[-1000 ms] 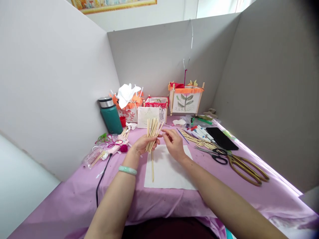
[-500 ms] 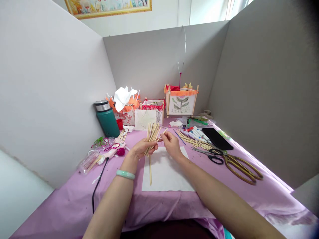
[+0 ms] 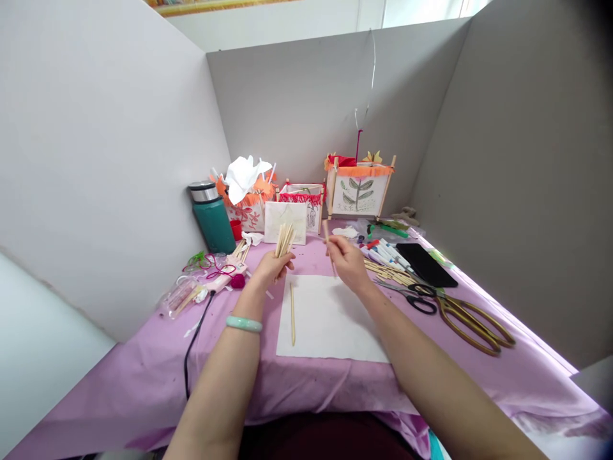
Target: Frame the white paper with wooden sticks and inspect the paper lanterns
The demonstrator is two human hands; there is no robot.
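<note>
A pale stick [image 3: 293, 316] lies along the left side of a white sheet [image 3: 335, 326] on a purple-draped table. At left sits a clear plastic pack [image 3: 176, 303], its contents hard to make out. Above the sheet, a person's left hand [image 3: 275, 267] is closed around a bundle of sticks [image 3: 285, 239], tips fanning upward, while the right hand [image 3: 348, 262] pinches a single stick [image 3: 326, 232] near its upper end. Behind stand a capped green bottle [image 3: 214, 225] and a red cup [image 3: 236, 229], its interior hidden. Farther back, an orange-fringed box [image 3: 245, 218] holds crumpled white paper [image 3: 243, 179] and thin rods; beside it is a red-fringed box [image 3: 314, 216]. At right, red material [image 3: 342, 161] tops a leaf-painted box [image 3: 359, 193].
</note>
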